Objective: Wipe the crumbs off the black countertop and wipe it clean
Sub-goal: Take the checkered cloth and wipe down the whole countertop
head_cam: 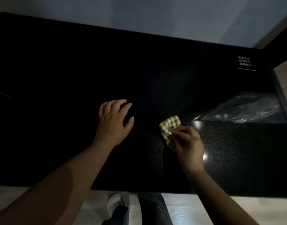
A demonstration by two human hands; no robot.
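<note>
The black speckled countertop (74, 70) fills most of the view and is dimly lit. My right hand (187, 146) pinches a folded checkered cloth (169, 125), beige and green, with thumb and fingertips, just above or on the counter near its front. My left hand (114, 121) lies about a hand's width to the left of the cloth, fingers spread and straight, over the counter surface. No crumbs can be made out in the dark.
A clear plastic bag (246, 109) lies on the counter at the right edge. A small black sign with white characters (246, 63) sits at the back right. A pale wall runs behind the counter. Below the front edge are my legs and a white shoe (114, 204).
</note>
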